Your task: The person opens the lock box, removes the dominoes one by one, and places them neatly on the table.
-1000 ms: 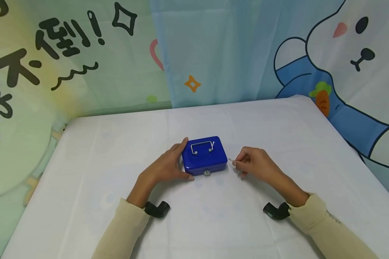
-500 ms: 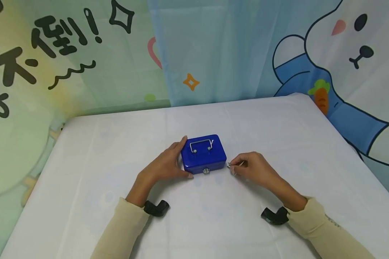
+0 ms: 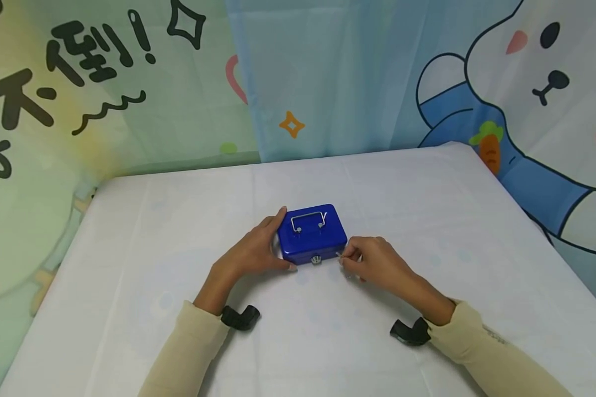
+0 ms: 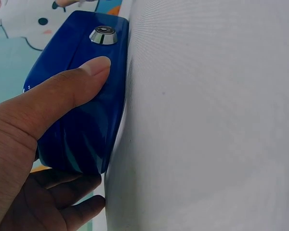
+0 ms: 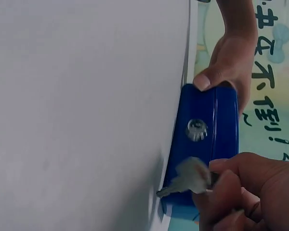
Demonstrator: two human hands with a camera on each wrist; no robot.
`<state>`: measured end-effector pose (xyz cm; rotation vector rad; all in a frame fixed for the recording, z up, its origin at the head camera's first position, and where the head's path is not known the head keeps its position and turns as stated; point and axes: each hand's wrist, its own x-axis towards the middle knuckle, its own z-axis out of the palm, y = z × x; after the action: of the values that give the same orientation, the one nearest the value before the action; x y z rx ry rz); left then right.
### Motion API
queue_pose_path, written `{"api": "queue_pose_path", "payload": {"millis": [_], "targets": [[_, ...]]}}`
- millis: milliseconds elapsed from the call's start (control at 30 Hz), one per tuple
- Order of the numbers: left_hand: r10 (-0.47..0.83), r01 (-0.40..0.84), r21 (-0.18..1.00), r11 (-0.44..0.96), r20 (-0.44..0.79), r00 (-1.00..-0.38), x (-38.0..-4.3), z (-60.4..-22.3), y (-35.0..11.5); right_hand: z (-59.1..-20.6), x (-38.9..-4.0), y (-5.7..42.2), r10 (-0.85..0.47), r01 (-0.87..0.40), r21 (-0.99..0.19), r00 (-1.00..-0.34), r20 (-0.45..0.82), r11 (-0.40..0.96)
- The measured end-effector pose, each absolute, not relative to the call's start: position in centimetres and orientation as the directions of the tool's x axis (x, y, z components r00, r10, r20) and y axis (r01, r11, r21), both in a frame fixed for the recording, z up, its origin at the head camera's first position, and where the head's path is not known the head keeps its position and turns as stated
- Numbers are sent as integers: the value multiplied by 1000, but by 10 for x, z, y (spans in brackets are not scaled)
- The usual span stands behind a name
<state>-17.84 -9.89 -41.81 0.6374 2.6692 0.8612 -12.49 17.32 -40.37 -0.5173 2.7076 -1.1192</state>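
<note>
A blue metal cash box [image 3: 312, 234] with a wire handle [image 3: 308, 220] folded on its lid lies on the white-covered table. Its round silver lock [image 4: 103, 35] is on the front face. My left hand [image 3: 258, 245] grips the box's left end, thumb on the front and fingers round the side. Close to the front right corner, my right hand [image 3: 377, 262] pinches a small silver key [image 5: 188, 180] between thumb and fingers. In the right wrist view the key is blurred and overlaps the box front, apart from the lock; the fingertips partly hide it.
White cloth [image 3: 189, 204] covers the table under the box. Behind it hangs a printed curtain [image 3: 338, 82] with a cartoon animal and lettering. Black wrist cameras [image 3: 240, 318] sit at both sleeve cuffs.
My right hand has moved left and slightly nearer, bringing the key from beside the box to its front right corner. My left hand stays on the box.
</note>
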Motion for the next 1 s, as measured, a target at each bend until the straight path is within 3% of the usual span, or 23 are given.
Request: {"api": "queue_pose_path", "payload": {"millis": [400,1000], "targets": [[490,342,592,730,-104,-866,-180,-418,-99,-410,-122,149,-354,-163,-758,-930,-96,632],[491,376,616,692,-20,-871,-182,-420,-99,-405,-121,138,-328,-185,-696,-942,-76,694]]}}
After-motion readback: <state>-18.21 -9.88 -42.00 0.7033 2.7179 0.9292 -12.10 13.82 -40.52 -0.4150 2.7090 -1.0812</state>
